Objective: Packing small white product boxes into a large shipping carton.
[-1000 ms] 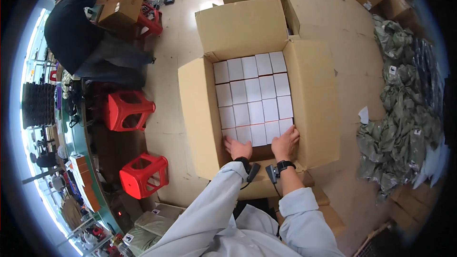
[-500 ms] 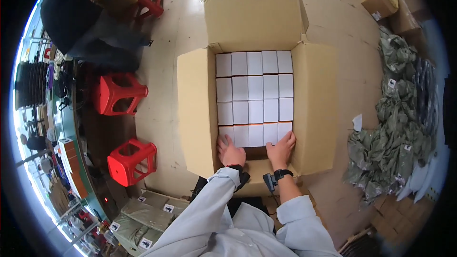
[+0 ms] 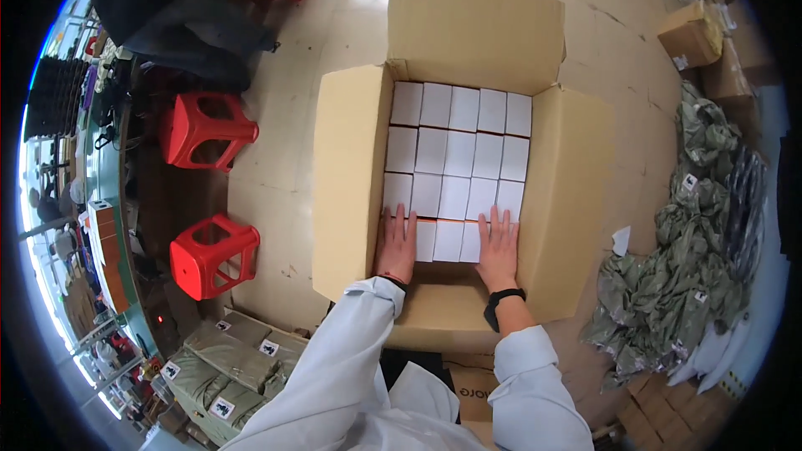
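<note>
A large open cardboard carton (image 3: 347, 184) stands on the floor in front of me, its four flaps folded outward. It is packed with several rows of small white boxes (image 3: 458, 153). My left hand (image 3: 396, 242) lies flat, fingers spread, on the nearest row at its left end. My right hand (image 3: 499, 245) lies flat on the same row at its right end, a black band on its wrist. Neither hand grips anything. A bare strip of carton bottom shows just behind my hands.
Two red plastic stools (image 3: 213, 255) (image 3: 203, 129) stand to the left. A person in dark clothes (image 3: 167, 8) works at the upper left. Green bagged garments (image 3: 685, 259) pile up on the right, wrapped packs (image 3: 221, 367) at lower left, small cartons (image 3: 690, 33) at upper right.
Both hands slid forward from the near edge of the white boxes to lie flat on top of the nearest row. My view shifted, so the carton sits lower and more centred.
</note>
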`<state>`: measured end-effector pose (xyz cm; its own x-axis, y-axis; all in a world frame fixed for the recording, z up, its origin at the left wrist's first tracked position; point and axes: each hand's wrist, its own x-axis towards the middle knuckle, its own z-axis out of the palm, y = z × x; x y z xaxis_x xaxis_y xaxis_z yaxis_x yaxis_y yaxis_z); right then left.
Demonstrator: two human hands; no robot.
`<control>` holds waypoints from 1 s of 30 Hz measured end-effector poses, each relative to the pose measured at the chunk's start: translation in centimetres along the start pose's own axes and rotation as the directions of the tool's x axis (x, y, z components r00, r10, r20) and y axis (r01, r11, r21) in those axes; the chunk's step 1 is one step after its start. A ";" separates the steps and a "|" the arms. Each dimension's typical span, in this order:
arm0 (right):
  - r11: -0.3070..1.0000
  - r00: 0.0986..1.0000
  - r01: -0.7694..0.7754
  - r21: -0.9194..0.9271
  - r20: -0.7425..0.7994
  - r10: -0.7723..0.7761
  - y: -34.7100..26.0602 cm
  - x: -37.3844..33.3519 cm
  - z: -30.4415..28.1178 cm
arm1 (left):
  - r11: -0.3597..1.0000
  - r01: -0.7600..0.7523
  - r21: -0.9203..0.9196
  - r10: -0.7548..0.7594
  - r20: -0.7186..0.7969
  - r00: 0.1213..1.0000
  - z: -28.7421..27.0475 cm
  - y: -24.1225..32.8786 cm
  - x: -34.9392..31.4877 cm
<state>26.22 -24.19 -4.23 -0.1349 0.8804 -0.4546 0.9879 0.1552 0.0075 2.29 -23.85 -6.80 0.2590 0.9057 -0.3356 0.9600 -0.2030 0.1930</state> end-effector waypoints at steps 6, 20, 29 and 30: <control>0.973 0.980 0.074 -0.217 -0.168 -0.112 0.4 -0.6 2.4 | 0.951 -0.108 0.291 0.114 -0.004 0.993 0.6 -0.1 -0.6; 0.980 0.964 0.197 0.004 -0.182 -0.193 2.1 0.3 1.9 | 0.989 -0.109 0.101 0.114 -0.049 0.992 -1.3 -0.1 0.9; 0.979 0.978 0.182 0.094 -0.122 -0.170 1.4 -0.3 1.7 | 0.973 -0.162 0.166 0.174 -0.062 0.983 0.7 0.1 0.5; 0.978 0.976 0.186 0.094 -0.134 -0.173 1.3 -0.2 1.9 | 0.972 -0.158 0.174 0.172 -0.072 0.982 0.9 -0.1 0.7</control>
<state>27.68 -24.98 -5.82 -0.3128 0.8924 -0.3252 0.9482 0.2738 -0.1608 2.50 -23.54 -7.84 0.4123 0.8815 -0.2302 0.9108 -0.4051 0.0800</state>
